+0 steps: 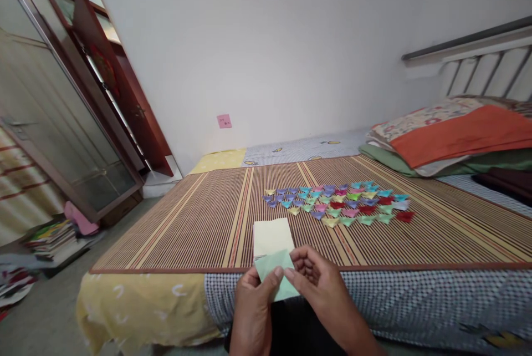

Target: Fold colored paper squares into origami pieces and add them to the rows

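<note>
Both hands hold one light green paper sheet [276, 274] low in the middle of the view, above the bed's near edge. My left hand [253, 303] pinches its lower left side with thumb on top. My right hand [318, 281] grips its right side with curled fingers. Just beyond, a pale yellow paper sheet [272, 237] lies flat on the striped bamboo mat [187, 228]. Farther back on the mat, several small folded paper pieces [341, 203] in many colours sit in rows.
The mat covers a bed with a checked sheet [415, 300] and a yellow cloth [137, 303]. Stacked pillows [457, 134] lie at the right by the headboard. A door [120, 84] and glass panel stand left, with books [52, 237] on the floor.
</note>
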`<state>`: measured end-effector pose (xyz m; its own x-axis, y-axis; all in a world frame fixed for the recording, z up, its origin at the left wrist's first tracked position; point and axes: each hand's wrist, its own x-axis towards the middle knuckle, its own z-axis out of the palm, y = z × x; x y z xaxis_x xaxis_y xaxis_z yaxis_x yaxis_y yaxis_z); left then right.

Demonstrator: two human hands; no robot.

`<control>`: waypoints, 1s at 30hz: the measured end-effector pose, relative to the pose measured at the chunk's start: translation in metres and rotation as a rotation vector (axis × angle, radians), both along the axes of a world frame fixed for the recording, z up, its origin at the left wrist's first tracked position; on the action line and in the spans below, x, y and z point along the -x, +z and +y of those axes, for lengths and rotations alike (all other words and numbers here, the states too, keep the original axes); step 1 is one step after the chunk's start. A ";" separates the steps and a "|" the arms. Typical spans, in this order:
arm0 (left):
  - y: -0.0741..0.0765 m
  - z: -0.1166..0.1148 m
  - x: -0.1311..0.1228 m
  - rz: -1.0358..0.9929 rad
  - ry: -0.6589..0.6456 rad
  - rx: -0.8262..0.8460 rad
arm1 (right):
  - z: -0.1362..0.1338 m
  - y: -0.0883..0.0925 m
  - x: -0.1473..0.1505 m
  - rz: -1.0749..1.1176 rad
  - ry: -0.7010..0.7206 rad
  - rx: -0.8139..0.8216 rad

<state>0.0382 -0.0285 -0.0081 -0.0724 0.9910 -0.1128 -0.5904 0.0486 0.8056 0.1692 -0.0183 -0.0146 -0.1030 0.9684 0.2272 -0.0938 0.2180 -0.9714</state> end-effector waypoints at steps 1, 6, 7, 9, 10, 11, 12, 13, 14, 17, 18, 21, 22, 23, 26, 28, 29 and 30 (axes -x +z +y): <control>0.002 -0.001 0.000 0.006 -0.003 0.000 | 0.001 0.001 0.001 0.014 0.034 0.019; 0.006 -0.003 0.005 -0.025 0.040 -0.003 | 0.003 -0.002 0.002 0.126 0.051 0.109; 0.004 -0.003 0.006 -0.020 0.051 -0.023 | 0.003 -0.002 0.002 0.150 0.032 0.117; -0.002 -0.004 0.007 0.021 0.067 -0.060 | 0.002 -0.003 0.003 0.194 -0.013 0.112; -0.005 -0.004 0.008 0.057 0.074 -0.066 | 0.001 -0.003 0.003 0.211 -0.029 0.102; -0.009 -0.004 0.008 0.099 0.090 -0.061 | 0.000 -0.003 0.004 0.218 -0.034 0.093; -0.012 -0.004 0.009 0.137 0.108 -0.052 | 0.000 -0.003 0.005 0.216 -0.023 0.084; -0.013 -0.003 0.009 0.173 0.120 -0.042 | -0.001 -0.003 0.005 0.201 0.000 0.079; -0.014 -0.002 0.011 0.207 0.126 -0.036 | -0.002 -0.003 0.006 0.181 0.029 0.077; -0.010 -0.001 0.015 0.321 0.076 -0.042 | -0.001 0.000 0.004 0.159 0.079 0.081; -0.007 -0.001 0.017 0.362 0.031 -0.052 | -0.001 0.001 0.003 0.167 0.076 0.082; 0.001 -0.007 0.022 0.432 -0.059 -0.121 | 0.001 0.003 -0.001 0.169 0.050 0.076; 0.003 -0.009 0.024 0.438 -0.050 -0.154 | 0.002 0.003 -0.002 0.155 0.043 0.077; 0.006 -0.012 0.028 0.447 -0.034 -0.191 | 0.003 0.003 -0.003 0.141 0.036 0.079; 0.010 -0.014 0.040 0.582 -0.085 -0.285 | 0.004 0.002 -0.005 0.103 0.025 0.087; 0.010 -0.012 0.046 0.689 -0.183 -0.293 | 0.003 0.001 -0.004 0.058 0.027 0.080; 0.009 -0.010 0.048 0.690 -0.209 -0.289 | 0.003 0.002 -0.004 0.017 0.020 0.067; 0.007 -0.008 0.049 0.670 -0.226 -0.275 | 0.002 0.002 -0.003 -0.036 0.004 0.044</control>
